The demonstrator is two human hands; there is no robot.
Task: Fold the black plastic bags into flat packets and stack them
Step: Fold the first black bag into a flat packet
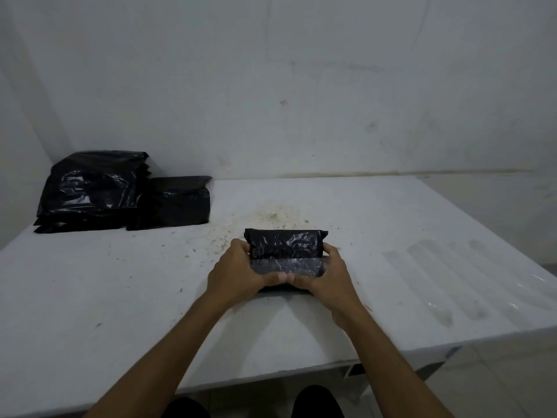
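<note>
while left hand [233, 271] and right hand [327, 274] grip folded black packet [286, 247], no readable writing.

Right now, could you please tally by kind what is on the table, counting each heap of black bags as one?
Folded black bag packet, gripped at its ends by the left hand and right hand: 1
Heaps of black bags, a larger heap and a smaller heap, at the table's far left corner: 2
Hands: 2
Total: 5
</note>
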